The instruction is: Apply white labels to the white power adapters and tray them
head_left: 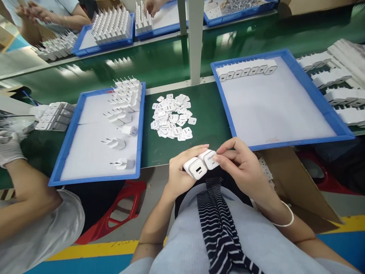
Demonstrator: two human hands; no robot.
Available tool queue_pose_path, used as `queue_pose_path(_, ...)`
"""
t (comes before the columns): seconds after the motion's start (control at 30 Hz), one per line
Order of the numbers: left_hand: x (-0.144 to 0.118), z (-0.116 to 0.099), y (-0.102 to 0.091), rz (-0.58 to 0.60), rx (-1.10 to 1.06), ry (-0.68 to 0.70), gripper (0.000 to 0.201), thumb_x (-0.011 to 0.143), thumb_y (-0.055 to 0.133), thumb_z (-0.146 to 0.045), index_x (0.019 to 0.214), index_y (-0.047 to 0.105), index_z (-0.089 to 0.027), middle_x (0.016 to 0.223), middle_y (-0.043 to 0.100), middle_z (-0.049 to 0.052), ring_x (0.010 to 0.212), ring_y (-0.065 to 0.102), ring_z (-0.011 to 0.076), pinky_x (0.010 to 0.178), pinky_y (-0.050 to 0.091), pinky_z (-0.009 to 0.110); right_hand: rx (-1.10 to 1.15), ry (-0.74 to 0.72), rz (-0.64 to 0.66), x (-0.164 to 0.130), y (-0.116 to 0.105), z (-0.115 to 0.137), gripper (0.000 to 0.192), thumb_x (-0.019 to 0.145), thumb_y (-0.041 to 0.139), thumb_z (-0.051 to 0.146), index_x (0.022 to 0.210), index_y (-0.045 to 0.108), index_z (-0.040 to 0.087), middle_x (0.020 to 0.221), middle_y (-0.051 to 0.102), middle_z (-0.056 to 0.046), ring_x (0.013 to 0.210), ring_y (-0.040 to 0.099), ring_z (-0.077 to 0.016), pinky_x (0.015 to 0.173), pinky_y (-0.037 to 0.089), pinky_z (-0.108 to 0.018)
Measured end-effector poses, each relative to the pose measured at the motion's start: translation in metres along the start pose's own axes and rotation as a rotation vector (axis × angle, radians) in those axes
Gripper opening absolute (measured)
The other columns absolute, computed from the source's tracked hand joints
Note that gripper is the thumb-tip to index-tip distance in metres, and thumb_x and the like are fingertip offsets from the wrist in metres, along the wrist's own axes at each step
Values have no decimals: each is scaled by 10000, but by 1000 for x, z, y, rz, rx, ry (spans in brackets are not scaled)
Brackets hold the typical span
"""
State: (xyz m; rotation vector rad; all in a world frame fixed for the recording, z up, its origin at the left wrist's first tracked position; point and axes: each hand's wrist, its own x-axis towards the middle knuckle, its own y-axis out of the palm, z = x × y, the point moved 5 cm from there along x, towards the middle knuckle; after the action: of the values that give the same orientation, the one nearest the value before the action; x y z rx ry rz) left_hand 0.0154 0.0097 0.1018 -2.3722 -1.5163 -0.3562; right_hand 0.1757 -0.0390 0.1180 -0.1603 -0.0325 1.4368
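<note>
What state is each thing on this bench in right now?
Left hand: gripping two chargers side by side.
Right hand: fingertips on the right charger's face.
Left tray: partly filled with pronged chargers.
Right tray: one row along the far edge.
Stickers: loose pile.

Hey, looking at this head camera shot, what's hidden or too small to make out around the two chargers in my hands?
- Print on the right-hand charger: too small to read.
- Far side of the left-hand charger: covered by the left hand.
- What the right hand fingertips pinch: too small to tell.
- Markings on the small white pieces: too small.
- Items in the far tray: cut off by the top edge.
</note>
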Motion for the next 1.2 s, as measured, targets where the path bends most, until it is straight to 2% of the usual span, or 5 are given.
queue_pose_path(0.27,-4,14,3,-30,-134,-223,440,661,906,-233,1076,765,-190,1078,794,90,949,763,227,834,624,306,385,76,243,13,14,-20,261,990,581,461,1142,655,261,609,470,55,549,401,-111,500,294,-258)
queue_pose_path(0.53,-20,24,-8,-94,-102,-256,428,674,884,-160,1083,774,-219,1107,790,71,943,764,198,828,615,260,576,214,218,21,44,-46,216,850,760,349,772,615,209,613,497,65,520,361,-70,490,245,-225)
queue_pose_path(0.77,-53,51,-41,-310,-25,-408,422,667,892,-215,1072,777,-204,1082,795,73,955,760,202,845,609,260,287,94,417,59,75,-68,240,894,659,446,945,653,212,637,537,36,553,458,-126,534,347,-269)
queue_pose_path(0.93,-63,60,-71,-335,70,-437,406,715,863,-239,1109,768,-217,1161,771,82,1057,736,222,944,587,304,-380,-117,200,121,54,-69,353,862,654,263,1205,683,186,822,550,-9,674,485,-159,670,388,-321)
queue_pose_path(1.2,-63,63,-80,-266,70,-408,397,730,852,-239,1117,762,-232,1174,764,79,1087,723,233,988,574,346,-599,-62,258,130,55,-65,159,786,718,187,944,723,171,777,549,-2,685,493,-163,645,368,-306)
